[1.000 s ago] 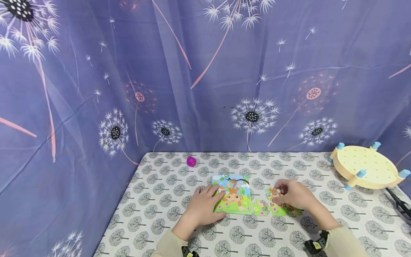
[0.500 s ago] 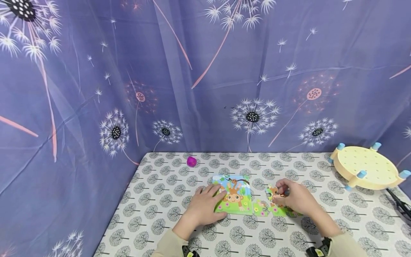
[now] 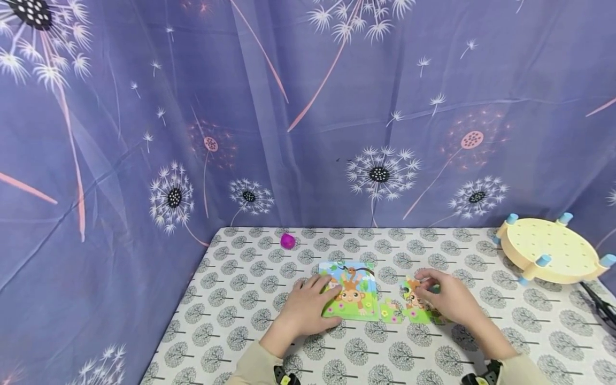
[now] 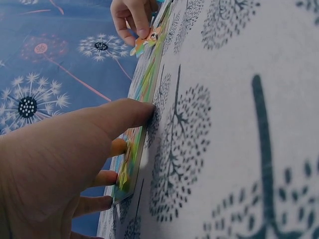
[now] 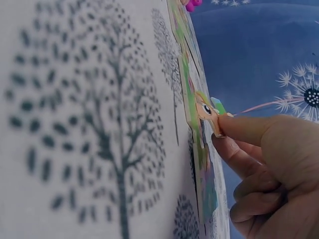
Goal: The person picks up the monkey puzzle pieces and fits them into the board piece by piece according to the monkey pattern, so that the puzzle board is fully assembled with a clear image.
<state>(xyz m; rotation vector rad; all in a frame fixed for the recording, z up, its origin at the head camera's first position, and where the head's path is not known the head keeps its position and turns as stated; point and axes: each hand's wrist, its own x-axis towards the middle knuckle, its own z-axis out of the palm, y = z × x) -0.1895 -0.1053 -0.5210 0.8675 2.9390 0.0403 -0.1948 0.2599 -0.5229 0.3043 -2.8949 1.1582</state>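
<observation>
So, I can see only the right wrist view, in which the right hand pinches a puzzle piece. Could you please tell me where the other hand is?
Observer: The left hand touches the left side of the monkey picture.
Operator: Thank you. Is there also something at the far right?
Observer: Yes, the head view shows a yellow stand with blue-tipped legs at the far right of the table.

From my remote station I logged a bright, even head view. Folds of the curtain [image 3: 308, 160] behind the puzzle board [image 3: 353, 295] caught paler light; soft shadow lay beneath the right hand [image 3: 452, 299], right of the board. Wrist views ran dimmer, bluish; in the right one, near tablecloth [image 5: 75, 149] print blurred.
</observation>
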